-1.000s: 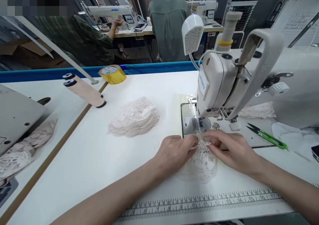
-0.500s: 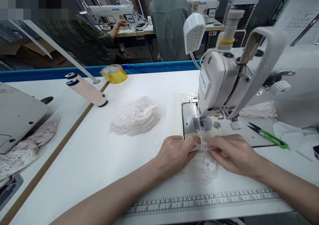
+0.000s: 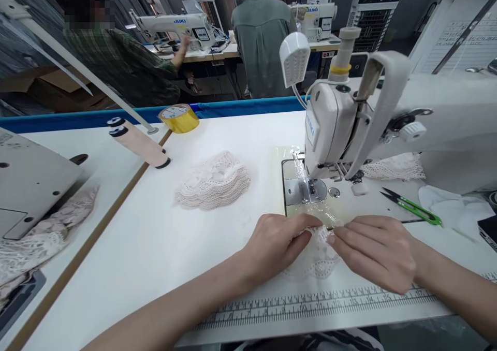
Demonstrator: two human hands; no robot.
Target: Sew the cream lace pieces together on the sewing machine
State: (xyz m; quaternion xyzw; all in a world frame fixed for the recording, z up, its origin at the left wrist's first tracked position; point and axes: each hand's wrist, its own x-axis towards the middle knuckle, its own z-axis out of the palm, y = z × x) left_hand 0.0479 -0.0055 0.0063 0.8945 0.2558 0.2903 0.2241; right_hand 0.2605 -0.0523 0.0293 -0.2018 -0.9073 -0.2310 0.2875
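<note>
From my head camera: my left hand [image 3: 276,242] and right hand [image 3: 373,247] pinch the top edge of a small lace piece [image 3: 316,255] between them, fingers closed on it. It lies flat, just short of the sewing machine [image 3: 334,123] needle, which stands straight ahead; both hands equally near.

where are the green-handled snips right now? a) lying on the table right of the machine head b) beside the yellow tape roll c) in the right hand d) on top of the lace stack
a: the green-handled snips lie on the table to the right of the sewing machine head, untouched, while both hands press the lace piece.
</note>
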